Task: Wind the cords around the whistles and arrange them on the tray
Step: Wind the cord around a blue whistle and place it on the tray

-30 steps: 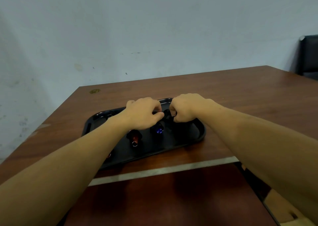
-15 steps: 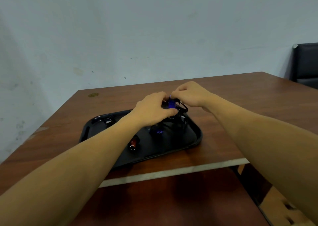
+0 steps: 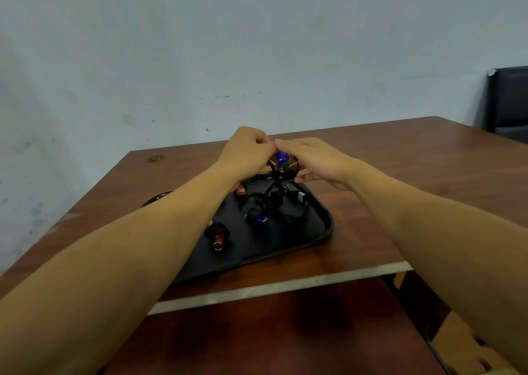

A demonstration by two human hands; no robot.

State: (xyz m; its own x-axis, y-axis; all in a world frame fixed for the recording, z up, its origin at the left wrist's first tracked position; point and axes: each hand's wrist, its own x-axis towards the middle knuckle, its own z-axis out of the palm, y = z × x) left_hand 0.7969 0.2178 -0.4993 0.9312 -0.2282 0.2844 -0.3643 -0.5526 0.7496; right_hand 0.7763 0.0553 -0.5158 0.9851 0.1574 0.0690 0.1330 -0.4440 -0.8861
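1. A flat black tray [image 3: 320,233] sits on a brown wooden table [image 3: 400,169]. The tray looks smooth and a bit shiny, with round corners and a low raised rim.
2. Both hands are held up above the far end of the tray, very close to each other.
3. The left hand [image 3: 247,151] has its fingers curled in tight. It pinches the top of a small blue whistle [image 3: 281,157], or the cord right there; which one I cannot tell.
4. The right hand [image 3: 313,157] has its fingers bent around the same whistle from the other side.
5. The blue whistle looks shiny and rounded. It hangs in the air between the two hands, over the tray.
6. A thin black cord [image 3: 275,187] loops around it and hangs down into the tray.
7. In the tray lies a messy heap of black cords [image 3: 288,207].
8. Another blue whistle [image 3: 260,218] lies in that heap.
9. A red whistle [image 3: 218,236] with black cord on it and a small metal ring lies near the front.
10. One more red piece [image 3: 241,189] peeks out beside the left wrist.
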